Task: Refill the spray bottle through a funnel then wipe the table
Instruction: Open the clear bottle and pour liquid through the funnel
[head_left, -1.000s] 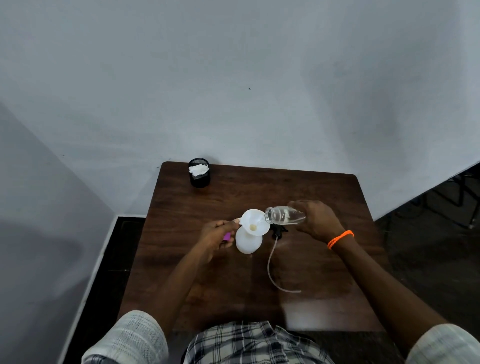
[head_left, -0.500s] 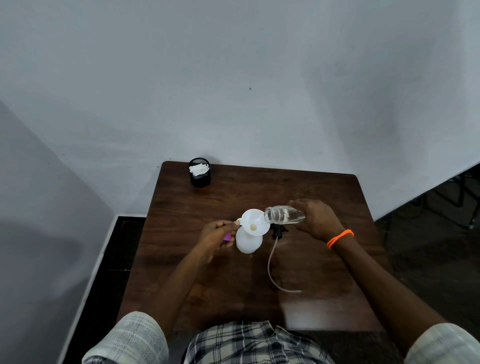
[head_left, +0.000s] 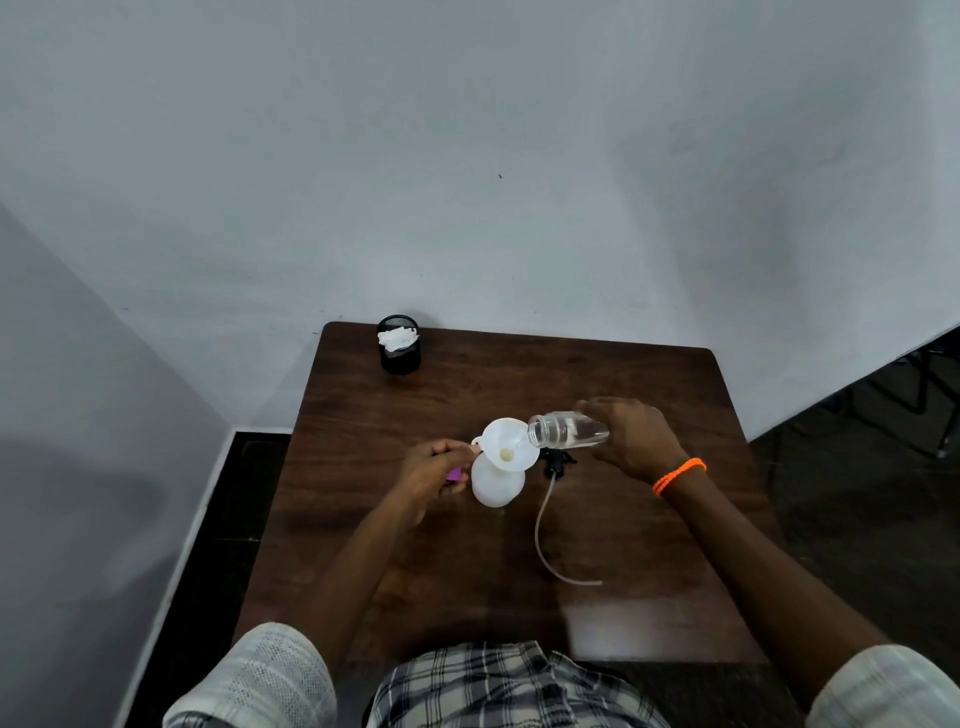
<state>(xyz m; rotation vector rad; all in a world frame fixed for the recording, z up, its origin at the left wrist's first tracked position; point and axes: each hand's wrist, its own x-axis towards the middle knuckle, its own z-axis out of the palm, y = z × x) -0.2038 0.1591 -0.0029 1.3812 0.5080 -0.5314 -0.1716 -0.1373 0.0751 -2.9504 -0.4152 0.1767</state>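
A white spray bottle (head_left: 496, 486) stands mid-table with a white funnel (head_left: 503, 447) set in its neck. My left hand (head_left: 434, 467) pinches the funnel's tab at its left rim; a small purple thing (head_left: 453, 474) shows under the fingers. My right hand (head_left: 631, 436) holds a clear water bottle (head_left: 569, 430) tipped on its side, its mouth over the funnel's right rim. The black spray head (head_left: 557, 461) lies just right of the spray bottle, its long clear tube (head_left: 545, 535) curling toward me.
A black mesh cup (head_left: 399, 352) stuffed with white tissue (head_left: 397, 338) stands at the far left corner of the brown wooden table (head_left: 649, 571). A white wall rises behind it. Dark floor lies to the left and right.
The clear bottle's mouth has shifted slightly left and up over the funnel. My left hand has stayed on the funnel.
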